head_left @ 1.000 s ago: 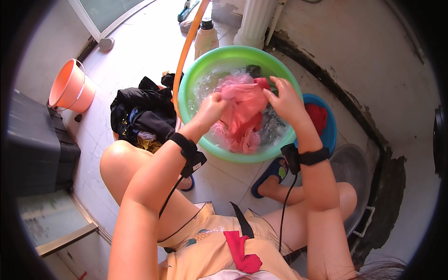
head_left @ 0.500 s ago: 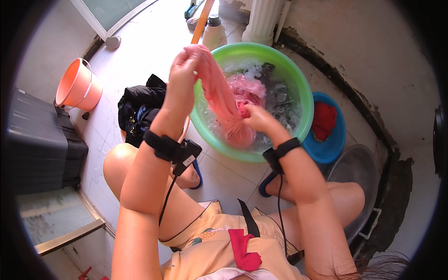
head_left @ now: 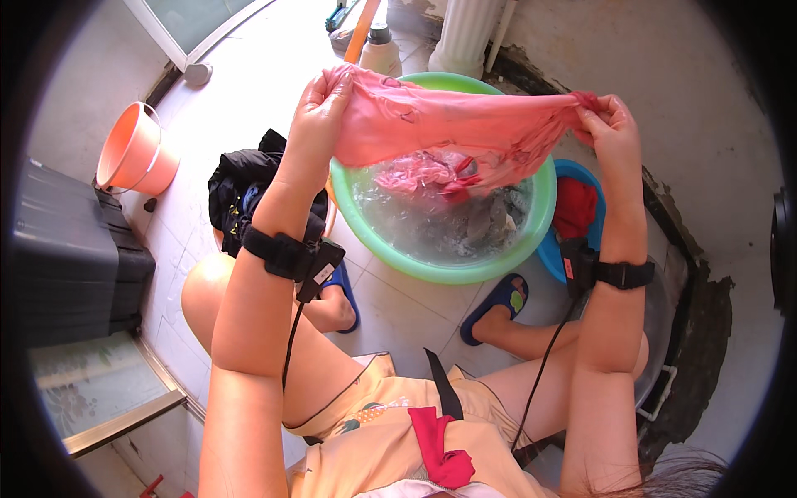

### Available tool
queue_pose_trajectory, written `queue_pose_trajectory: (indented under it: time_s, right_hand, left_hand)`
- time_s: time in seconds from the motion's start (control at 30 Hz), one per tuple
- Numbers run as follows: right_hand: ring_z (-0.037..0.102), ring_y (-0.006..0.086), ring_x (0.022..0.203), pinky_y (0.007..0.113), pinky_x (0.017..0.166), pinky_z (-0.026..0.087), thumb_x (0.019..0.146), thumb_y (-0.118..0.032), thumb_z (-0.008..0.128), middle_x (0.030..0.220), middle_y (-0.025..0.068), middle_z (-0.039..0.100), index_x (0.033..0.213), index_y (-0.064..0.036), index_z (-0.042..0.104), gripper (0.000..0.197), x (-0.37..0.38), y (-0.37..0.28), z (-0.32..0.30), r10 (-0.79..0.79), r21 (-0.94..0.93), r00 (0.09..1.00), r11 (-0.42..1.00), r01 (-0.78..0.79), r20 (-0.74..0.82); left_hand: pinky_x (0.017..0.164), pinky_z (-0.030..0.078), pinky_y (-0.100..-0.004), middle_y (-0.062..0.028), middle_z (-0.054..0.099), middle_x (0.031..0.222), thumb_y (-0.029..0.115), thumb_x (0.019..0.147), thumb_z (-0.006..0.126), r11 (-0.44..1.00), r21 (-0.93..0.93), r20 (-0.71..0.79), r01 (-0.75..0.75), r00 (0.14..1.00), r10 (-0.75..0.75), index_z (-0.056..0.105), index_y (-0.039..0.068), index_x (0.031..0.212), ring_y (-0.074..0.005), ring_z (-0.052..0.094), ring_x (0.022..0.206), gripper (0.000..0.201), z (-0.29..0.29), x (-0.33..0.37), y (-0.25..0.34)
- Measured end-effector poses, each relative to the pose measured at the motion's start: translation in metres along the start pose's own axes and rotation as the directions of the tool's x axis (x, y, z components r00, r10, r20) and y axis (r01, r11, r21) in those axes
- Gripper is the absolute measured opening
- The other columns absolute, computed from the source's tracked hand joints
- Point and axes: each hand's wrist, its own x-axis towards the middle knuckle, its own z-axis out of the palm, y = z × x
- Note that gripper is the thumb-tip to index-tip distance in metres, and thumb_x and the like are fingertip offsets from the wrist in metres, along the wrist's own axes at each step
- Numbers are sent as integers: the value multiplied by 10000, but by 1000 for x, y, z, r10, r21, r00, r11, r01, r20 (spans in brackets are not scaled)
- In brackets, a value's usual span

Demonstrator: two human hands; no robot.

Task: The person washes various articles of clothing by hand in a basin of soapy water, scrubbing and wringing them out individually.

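Observation:
A wet pink garment (head_left: 440, 120) is stretched wide between my two raised hands, above a green basin (head_left: 365, 249). My left hand (head_left: 326, 104) grips its left end, thumb pressed over the cloth. At the other end my right hand (head_left: 610, 124) pinches the bunched, darker pink edge. The lower part of the garment hangs down toward the water. In the basin, pink cloth (head_left: 415, 176) and grey cloth (head_left: 490, 224) lie in cloudy, sudsy water. Where the hanging garment ends and the pink cloth in the water begins, I cannot tell.
Right of the basin stands a blue basin (head_left: 548, 256) with red cloth (head_left: 574, 207); a grey metal tub (head_left: 660, 324) is partly behind my right arm. Dark clothes (head_left: 241, 187) are heaped at left, near an orange bucket (head_left: 133, 158). A white bottle (head_left: 380, 54) stands beyond the basin.
My right hand has risen from over the water and swung out to the right, pulling the garment from a hanging twist into a wide spread. My left hand moved slightly up and left.

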Motion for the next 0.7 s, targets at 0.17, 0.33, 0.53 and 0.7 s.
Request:
queue_pose_trajectory:
  time_s: [0.17,0.33,0.53,0.7]
  right_hand:
    - [586,141,709,253,619,446,773,-87,555,766,66,616,856,-4,546,118,9,28,8,-55,-122,997,991,62,58]
    - [595,272,781,339,683,449,729,-148,591,819,160,616,918,-18,555,232,9,127,37,7,-426,997,904,26,78]
    - [496,309,1030,351,851,399,743,-268,581,1081,184,537,1158,-61,441,485,-4,172,56,251,-534,835,843,59,489]
    - [542,284,965,376,813,430,709,-379,621,1028,166,568,1090,-82,513,495,-16,211,61,202,-770,858,569,289,472]
  left_hand:
    - [763,409,-230,-86,537,981,266,823,539,942,80,55,325,943,-329,463,-1,1070,-117,504,883,371,-5,-1,-15]
    - [744,435,-248,-61,550,933,158,814,559,892,100,156,440,879,-451,475,-15,1041,-135,544,839,298,-6,0,-58]
    - [819,385,-284,-94,515,1036,239,783,573,767,561,22,311,921,-390,433,10,1169,-164,461,1011,470,-6,-5,-61]
    - [794,405,-276,-160,558,1011,225,747,577,544,813,91,208,877,-472,526,-27,1076,-202,527,936,418,21,6,-22]
